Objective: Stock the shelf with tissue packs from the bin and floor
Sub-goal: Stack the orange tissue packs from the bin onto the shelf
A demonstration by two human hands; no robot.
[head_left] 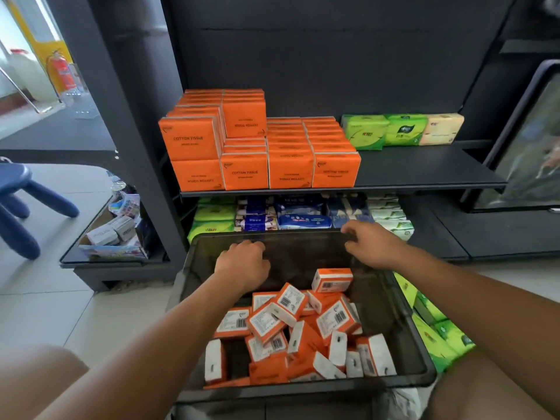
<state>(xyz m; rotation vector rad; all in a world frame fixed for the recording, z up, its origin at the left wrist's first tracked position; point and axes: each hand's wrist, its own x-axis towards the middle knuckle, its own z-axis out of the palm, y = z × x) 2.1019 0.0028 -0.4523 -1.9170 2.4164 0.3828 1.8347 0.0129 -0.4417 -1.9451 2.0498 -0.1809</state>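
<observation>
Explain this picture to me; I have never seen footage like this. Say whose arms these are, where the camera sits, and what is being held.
The camera is worn on a person's head and looks forward and down, so the two bare arms are that person's own. No machine is involved. The left hand reaches into the dark bin, fingers curled; whether it holds anything cannot be seen. The right hand has its fingers curled at the bin's far rim and seems to grip it. Inside the bin lie loose orange tissue packs. On the shelf above, stacked orange packs stand at the left, with two green packs and a cream pack at the back right. More green packs lie on the floor right of the bin.
</observation>
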